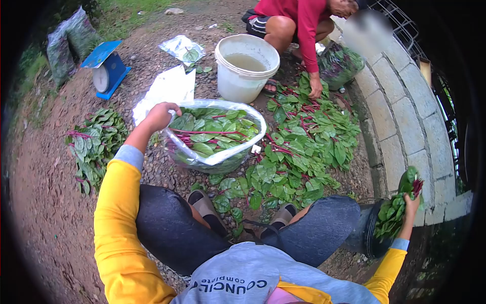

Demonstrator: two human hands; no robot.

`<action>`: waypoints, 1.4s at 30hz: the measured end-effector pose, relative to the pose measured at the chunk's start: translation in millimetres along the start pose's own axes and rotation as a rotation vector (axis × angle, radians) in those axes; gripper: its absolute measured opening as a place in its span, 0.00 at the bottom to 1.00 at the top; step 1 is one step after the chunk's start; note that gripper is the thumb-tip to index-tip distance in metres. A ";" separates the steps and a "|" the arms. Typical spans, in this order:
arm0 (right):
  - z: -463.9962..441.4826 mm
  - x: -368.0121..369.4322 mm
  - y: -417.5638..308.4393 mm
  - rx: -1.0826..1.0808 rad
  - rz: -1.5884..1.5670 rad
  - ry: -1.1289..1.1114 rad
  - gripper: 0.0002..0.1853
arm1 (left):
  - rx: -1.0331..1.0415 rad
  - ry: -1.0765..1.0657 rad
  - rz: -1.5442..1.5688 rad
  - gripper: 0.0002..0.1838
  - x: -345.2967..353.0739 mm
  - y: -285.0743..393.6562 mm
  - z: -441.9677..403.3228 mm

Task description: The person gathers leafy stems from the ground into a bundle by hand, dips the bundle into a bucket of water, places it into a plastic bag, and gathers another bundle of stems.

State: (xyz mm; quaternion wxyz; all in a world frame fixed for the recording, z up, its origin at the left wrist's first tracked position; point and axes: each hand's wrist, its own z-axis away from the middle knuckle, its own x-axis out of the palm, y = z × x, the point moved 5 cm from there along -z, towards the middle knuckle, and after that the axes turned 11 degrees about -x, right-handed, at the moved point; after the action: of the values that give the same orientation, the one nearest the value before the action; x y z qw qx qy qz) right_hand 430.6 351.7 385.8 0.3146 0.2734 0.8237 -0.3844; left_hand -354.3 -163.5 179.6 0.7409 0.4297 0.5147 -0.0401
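My left hand [161, 116] is at the left rim of a clear plastic bag [257, 117], its fingers curled on the edge. Inside the bag lie Malabar spinach stems and leaves [215, 129], green with red-purple stalks. Far to the right, my right hand [411, 206] grips a bunch of Malabar spinach [390, 215], stalk ends up. That bunch is just over the mouth of a dark bucket [372, 228] lying or tilted beside my knee. A wide pile of loose Malabar spinach [304, 147] covers the gravel in front of me.
A white bucket of cloudy water [235, 83] stands ahead. Across the pile crouches a person in red [316, 30], one hand in the greens beside a filled bag [339, 66]. At left are a blue scale [109, 76], another heap [96, 144] and full bags [76, 43]. A block wall [400, 111] edges the right.
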 end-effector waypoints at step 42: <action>234.9 514.6 -589.2 -0.947 -0.291 -1.113 0.28 | -0.117 -0.258 0.556 0.40 -2.1 -42.3 6.9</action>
State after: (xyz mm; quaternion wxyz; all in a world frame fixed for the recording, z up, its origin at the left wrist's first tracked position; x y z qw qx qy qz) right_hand -240.7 -57.1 163.6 0.7153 -0.2385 0.6480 -0.1079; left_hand -371.5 -195.5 156.8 0.8061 0.5021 0.2805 0.1395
